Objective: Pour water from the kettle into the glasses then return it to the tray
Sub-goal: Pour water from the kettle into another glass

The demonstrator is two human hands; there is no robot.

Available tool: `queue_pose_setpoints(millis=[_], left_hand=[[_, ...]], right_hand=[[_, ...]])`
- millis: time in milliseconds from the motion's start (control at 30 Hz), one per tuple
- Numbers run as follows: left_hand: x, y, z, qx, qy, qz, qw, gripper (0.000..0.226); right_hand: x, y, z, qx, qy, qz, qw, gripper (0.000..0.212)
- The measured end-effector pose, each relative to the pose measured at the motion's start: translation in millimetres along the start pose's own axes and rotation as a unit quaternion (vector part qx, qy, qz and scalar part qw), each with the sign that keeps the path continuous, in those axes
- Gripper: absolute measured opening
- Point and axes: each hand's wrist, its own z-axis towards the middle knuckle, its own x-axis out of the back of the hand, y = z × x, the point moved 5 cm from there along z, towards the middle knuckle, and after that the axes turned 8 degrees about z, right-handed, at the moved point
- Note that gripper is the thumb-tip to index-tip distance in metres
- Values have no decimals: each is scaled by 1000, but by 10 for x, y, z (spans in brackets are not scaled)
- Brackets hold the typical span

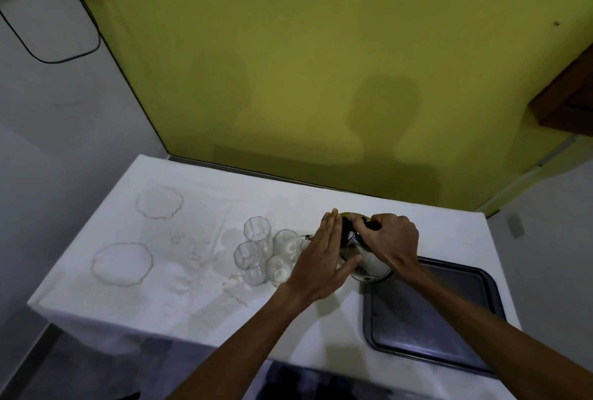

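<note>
A steel kettle (372, 266) with a dark lid and handle is tilted to the left, its spout over the clear glasses. My right hand (393, 239) grips the kettle's handle from above. My left hand (324, 252) lies flat against the kettle's left side and lid, fingers extended. Several clear glasses stand in a cluster left of the kettle: two tall fluted ones (256, 232) (248, 261) and two shorter round ones (287, 244) (277, 269). The dark tray (449, 332) lies on the table to the right, under my right forearm, with nothing on it.
The table wears a white cloth (144, 297) with ring-shaped water stains at the left. A yellow wall rises behind the table, a grey wall with a black cable at the left. The table's front edge drops to a dark floor.
</note>
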Motion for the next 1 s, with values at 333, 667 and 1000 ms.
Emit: queue_pose_setpoints(millis=[333,667,1000], left_hand=[[59,194,43,-36,-24,31,999,90],[227,464,98,-129,53,119,983,71],[637,400,-58,-41,162,71,983,72]], right_hand=[[-110,359,-147,-58,23,153,986,66],[-81,407,-296,-104,54,339,934,60],[59,-121,-79,24,27,310,950,72]])
